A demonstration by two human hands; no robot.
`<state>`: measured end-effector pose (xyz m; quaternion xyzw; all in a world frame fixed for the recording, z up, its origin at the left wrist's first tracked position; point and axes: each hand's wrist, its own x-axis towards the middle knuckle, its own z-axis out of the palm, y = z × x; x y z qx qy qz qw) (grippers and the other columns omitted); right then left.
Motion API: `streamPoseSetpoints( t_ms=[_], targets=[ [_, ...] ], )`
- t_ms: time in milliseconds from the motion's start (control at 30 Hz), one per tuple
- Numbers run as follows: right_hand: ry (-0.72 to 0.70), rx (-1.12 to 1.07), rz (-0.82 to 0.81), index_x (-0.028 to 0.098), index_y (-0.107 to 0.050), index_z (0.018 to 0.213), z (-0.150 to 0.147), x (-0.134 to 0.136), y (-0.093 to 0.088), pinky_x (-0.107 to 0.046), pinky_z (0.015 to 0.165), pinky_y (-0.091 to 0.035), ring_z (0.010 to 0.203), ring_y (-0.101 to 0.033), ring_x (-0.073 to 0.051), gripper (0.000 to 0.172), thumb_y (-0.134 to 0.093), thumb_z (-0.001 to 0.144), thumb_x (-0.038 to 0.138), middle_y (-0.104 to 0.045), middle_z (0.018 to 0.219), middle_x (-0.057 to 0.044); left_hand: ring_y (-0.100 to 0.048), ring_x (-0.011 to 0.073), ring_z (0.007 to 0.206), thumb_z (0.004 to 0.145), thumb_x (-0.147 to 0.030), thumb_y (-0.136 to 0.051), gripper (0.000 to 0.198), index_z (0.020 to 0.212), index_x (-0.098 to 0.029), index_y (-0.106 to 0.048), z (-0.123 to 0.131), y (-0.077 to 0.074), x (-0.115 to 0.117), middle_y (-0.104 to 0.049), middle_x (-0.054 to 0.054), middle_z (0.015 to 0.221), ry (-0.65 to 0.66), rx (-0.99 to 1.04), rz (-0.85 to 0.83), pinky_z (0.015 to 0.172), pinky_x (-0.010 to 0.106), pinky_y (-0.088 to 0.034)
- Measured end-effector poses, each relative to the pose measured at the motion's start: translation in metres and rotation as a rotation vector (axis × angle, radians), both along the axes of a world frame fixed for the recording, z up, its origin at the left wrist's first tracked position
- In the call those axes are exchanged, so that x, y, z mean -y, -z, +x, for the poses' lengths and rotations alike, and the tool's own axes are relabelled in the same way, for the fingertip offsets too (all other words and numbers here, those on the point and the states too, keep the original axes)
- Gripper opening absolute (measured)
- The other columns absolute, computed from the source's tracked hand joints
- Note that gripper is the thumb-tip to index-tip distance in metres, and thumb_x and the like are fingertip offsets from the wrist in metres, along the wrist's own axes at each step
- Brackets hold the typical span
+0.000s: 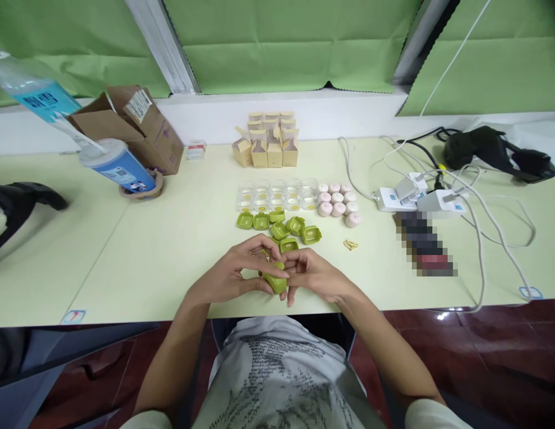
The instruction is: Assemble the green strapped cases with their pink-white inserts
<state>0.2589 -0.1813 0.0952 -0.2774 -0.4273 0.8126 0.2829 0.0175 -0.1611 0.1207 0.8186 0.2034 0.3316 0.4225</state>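
Gripped one small green rounded plastic case [277, 281] with curled left hand [235, 274] and right hand [315, 274], near seven loose green cases [279, 230].

This looks like a small packing bench in a workroom: a long pale table [170, 250] under green blinds [295, 42]. Just beyond the left hand [232, 275] and right hand [315, 275], green cases [279, 229], clear tubs [277, 193] and pink rounds [337, 199] lie in batches, with little cartons [268, 146] farther back. A power strip [393, 199] sits off beyond the right hand.
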Motion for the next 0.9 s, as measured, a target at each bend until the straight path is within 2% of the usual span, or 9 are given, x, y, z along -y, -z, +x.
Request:
streamPoseSetpoints(
  t_ms=[67, 167, 267, 400, 467, 600, 667, 767, 900],
  targets=[
    [0.069, -0.013, -0.04, 0.013, -0.079, 0.091, -0.003, 0.0, -0.001, -0.03, 0.067, -0.069, 0.068, -0.079, -0.018, 0.043, -0.104, 0.071, 0.042, -0.081, 0.082, -0.005, -0.071, 0.02, 0.117, 0.099, -0.02, -0.082, 0.045, 0.139, -0.042, -0.079, -0.001, -0.003, 0.002, -0.065, 0.008, 0.132, -0.02, -0.037, 0.046, 0.093, 0.031, -0.064],
    [0.126, -0.022, -0.06, 0.014, -0.082, 0.085, -0.004, -0.003, -0.003, -0.028, 0.066, -0.067, 0.065, -0.078, -0.017, 0.043, -0.107, 0.063, 0.041, -0.081, 0.078, -0.004, -0.065, 0.0262, 0.135, 0.101, -0.025, -0.081, 0.058, 0.154, -0.044, -0.067, 0.0, -0.008, 0.007, -0.062, 0.011, 0.147, -0.063, -0.132, 0.14, 0.102, 0.038, -0.064],
    [0.118, 0.001, -0.063, 0.016, -0.081, 0.08, -0.001, -0.005, -0.003, -0.03, 0.068, -0.067, 0.065, -0.077, -0.017, 0.044, -0.11, 0.054, 0.036, -0.08, 0.075, -0.002, -0.062, 0.0287, 0.137, 0.093, -0.032, -0.09, 0.065, 0.154, -0.041, -0.068, 0.004, -0.011, 0.012, -0.064, 0.011, 0.147, -0.092, -0.152, 0.227, 0.108, 0.045, -0.062],
    [0.173, 0.09, -0.043, 0.018, -0.082, 0.083, 0.0, -0.005, -0.001, -0.032, 0.077, -0.068, 0.075, -0.079, -0.019, 0.046, -0.11, 0.047, 0.027, -0.079, 0.074, 0.001, -0.065, 0.0245, 0.131, 0.1, -0.017, -0.081, 0.055, 0.15, -0.035, -0.069, 0.009, -0.009, 0.014, -0.072, 0.01, 0.142, -0.057, -0.108, 0.331, 0.111, 0.046, -0.06],
    [0.234, 0.124, -0.022, 0.018, -0.082, 0.083, -0.002, -0.005, -0.002, -0.032, 0.079, -0.068, 0.073, -0.079, -0.018, 0.045, -0.109, 0.049, 0.028, -0.079, 0.074, 0.002, -0.066, 0.0237, 0.132, 0.102, -0.011, -0.076, 0.054, 0.15, -0.033, -0.068, 0.01, -0.008, 0.013, -0.072, 0.01, 0.146, -0.079, -0.112, 0.362, 0.11, 0.045, -0.059],
    [0.307, 0.211, 0.124, 0.019, -0.077, 0.08, 0.015, -0.007, -0.014, -0.032, 0.067, -0.065, 0.069, -0.077, -0.019, 0.04, -0.104, 0.062, 0.043, -0.079, 0.078, -0.001, -0.066, 0.0236, 0.132, 0.101, -0.012, -0.078, 0.048, 0.145, -0.029, -0.07, 0.012, -0.007, 0.013, -0.073, 0.011, 0.143, -0.181, -0.111, 0.4, 0.113, 0.045, -0.058],
    [0.419, 0.362, 0.313, 0.02, -0.077, 0.082, 0.043, -0.009, -0.024, -0.03, 0.064, -0.062, 0.077, -0.079, -0.021, 0.037, -0.099, 0.068, 0.046, -0.083, 0.09, -0.006, -0.067, 0.0244, 0.133, 0.1, -0.013, -0.079, 0.046, 0.143, -0.028, -0.072, 0.01, -0.007, 0.013, -0.073, 0.011, 0.142, -0.245, -0.095, 0.395, 0.115, 0.047, -0.057],
    [0.57, 0.837, 0.612, 0.02, -0.081, 0.088, 0.096, -0.014, -0.032, -0.032, 0.071, -0.058, 0.076, -0.077, -0.021, 0.025, -0.086, 0.083, 0.044, -0.083, 0.086, -0.007, -0.069, 0.0254, 0.134, 0.1, -0.015, -0.08, 0.044, 0.141, -0.029, -0.072, 0.007, -0.006, 0.011, -0.075, 0.01, 0.141, -0.307, -0.075, 0.386, 0.117, 0.048, -0.057],
    [0.434, 1.348, 0.641, 0.023, -0.083, 0.078, 0.143, -0.024, -0.022, -0.032, 0.068, -0.05, 0.074, -0.075, -0.023, 0.012, -0.074, 0.085, 0.028, -0.082, 0.077, -0.005, -0.07, 0.0248, 0.133, 0.102, -0.017, -0.078, 0.041, 0.141, -0.028, -0.071, 0.006, -0.002, 0.007, -0.073, 0.01, 0.142, -0.339, -0.119, 0.382, 0.116, 0.046, -0.057]
  ],
)
